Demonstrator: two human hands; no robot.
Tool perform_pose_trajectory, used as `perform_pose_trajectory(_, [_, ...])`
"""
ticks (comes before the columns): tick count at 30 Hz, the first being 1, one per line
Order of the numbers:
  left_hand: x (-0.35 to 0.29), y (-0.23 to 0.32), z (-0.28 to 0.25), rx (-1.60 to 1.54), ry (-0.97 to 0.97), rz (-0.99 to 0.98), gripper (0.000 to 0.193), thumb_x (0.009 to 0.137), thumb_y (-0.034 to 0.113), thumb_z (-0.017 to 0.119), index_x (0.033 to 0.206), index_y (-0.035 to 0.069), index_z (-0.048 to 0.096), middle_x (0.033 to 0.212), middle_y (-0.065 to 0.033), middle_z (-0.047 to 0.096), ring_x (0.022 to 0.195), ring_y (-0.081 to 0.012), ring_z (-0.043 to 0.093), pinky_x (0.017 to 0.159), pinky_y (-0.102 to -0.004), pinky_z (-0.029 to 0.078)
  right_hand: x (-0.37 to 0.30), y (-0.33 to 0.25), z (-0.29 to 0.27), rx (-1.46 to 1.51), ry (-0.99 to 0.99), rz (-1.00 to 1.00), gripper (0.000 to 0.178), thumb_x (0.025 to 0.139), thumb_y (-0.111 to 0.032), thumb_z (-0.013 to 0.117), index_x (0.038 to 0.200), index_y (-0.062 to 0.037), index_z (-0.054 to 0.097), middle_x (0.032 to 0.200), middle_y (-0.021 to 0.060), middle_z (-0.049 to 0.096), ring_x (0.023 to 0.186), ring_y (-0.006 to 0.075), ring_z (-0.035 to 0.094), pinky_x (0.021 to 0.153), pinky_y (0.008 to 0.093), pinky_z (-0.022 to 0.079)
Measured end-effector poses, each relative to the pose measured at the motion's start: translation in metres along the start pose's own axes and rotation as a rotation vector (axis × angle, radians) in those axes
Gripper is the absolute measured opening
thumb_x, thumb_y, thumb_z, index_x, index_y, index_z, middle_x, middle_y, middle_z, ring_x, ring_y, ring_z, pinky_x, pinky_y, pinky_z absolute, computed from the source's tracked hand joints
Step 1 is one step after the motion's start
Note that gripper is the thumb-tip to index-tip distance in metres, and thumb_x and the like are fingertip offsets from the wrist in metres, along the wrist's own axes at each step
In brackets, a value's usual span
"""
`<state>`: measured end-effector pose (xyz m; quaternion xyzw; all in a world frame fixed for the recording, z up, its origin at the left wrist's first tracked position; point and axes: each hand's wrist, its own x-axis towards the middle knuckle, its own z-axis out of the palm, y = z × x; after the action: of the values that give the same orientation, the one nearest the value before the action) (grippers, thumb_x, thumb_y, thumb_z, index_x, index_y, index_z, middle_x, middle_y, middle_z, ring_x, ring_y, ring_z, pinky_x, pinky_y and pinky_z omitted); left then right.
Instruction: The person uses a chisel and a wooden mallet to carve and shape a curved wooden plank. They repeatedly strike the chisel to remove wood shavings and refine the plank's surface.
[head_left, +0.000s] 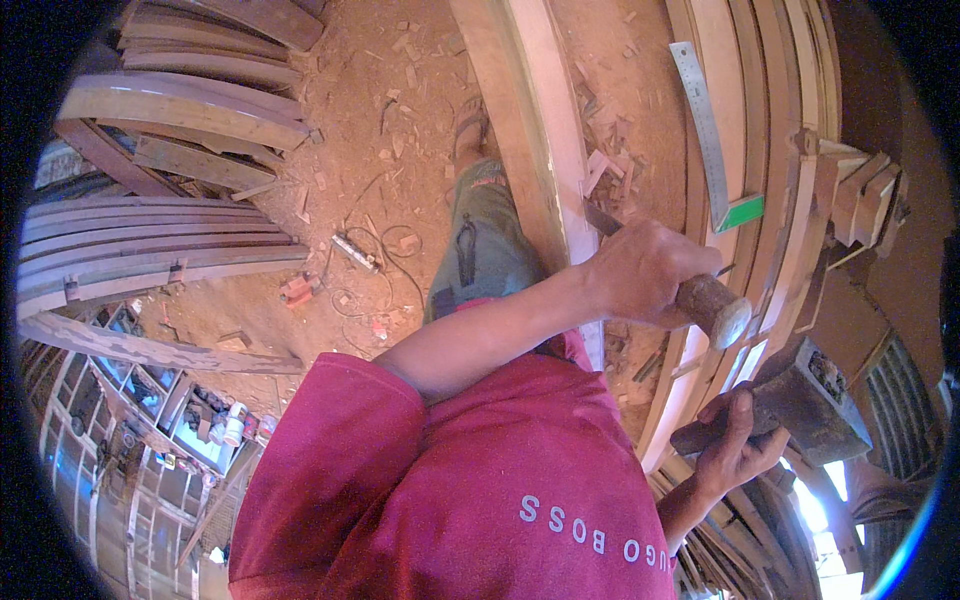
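Observation:
My left hand (645, 272) is closed around a chisel, whose worn wooden handle (718, 312) sticks out past the fist. The dark blade (600, 217) comes out on the other side and its tip meets the edge of a long pale timber beam (565, 150). At the lower right, my right hand (735, 455) grips a heavy wooden mallet (790, 405) by its handle. The mallet head stands a short way from the chisel's butt, not touching it. My left forearm crosses in front of my body.
A try square (715, 150) with a green stock lies on boards (740, 90) at the right. Stacked timber (150, 240) fills the left side. Wood chips (400, 80), a cable and a power strip (356, 252) lie on the earth floor. My foot (470, 125) is beside the beam.

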<state>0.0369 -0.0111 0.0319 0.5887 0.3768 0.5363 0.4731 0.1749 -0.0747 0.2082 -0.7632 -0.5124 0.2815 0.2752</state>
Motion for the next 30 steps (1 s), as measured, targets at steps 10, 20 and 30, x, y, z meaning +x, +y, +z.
perform_pose_trajectory(10, [-0.0011, 0.0029, -0.0022, 0.021, 0.037, -0.008, 0.038, 0.055, 0.025, 0.081, 0.081, 0.013, 0.054, 0.063, -0.0099, 0.056, 0.062, -0.0345, 0.062, 0.054, -0.0442, 0.047, -0.0003, 0.0058, 0.0013, -0.025, -0.024, -0.032, 0.024, 0.089, -0.012, 0.065, 0.102, 0.0011, 0.049, 0.067, 0.0114, 0.059, 0.051, 0.0165, 0.056, 0.047, 0.0273, 0.046])
perform_pose_trajectory(20, [0.0043, 0.0039, 0.0002, 0.045, 0.044, -0.049, 0.030, 0.062, 0.024, 0.078, 0.078, 0.011, 0.056, 0.064, -0.0110, 0.059, 0.063, -0.0344, 0.063, 0.054, -0.0451, 0.049, -0.0004, 0.0036, 0.0037, -0.022, -0.036, -0.029, 0.024, 0.089, -0.013, 0.066, 0.098, 0.0022, 0.050, 0.066, 0.0122, 0.059, 0.049, 0.0169, 0.055, 0.046, 0.0275, 0.046])
perform_pose_trajectory(30, [0.0075, 0.0047, -0.0004, 0.038, 0.038, -0.029, 0.028, 0.066, 0.023, 0.076, 0.073, 0.010, 0.053, 0.061, -0.0122, 0.059, 0.061, -0.0353, 0.063, 0.054, -0.0456, 0.049, -0.0001, 0.0055, 0.0057, -0.018, -0.035, -0.030, 0.025, 0.089, -0.013, 0.066, 0.100, 0.0029, 0.050, 0.064, 0.0110, 0.058, 0.049, 0.0165, 0.055, 0.046, 0.0274, 0.045])
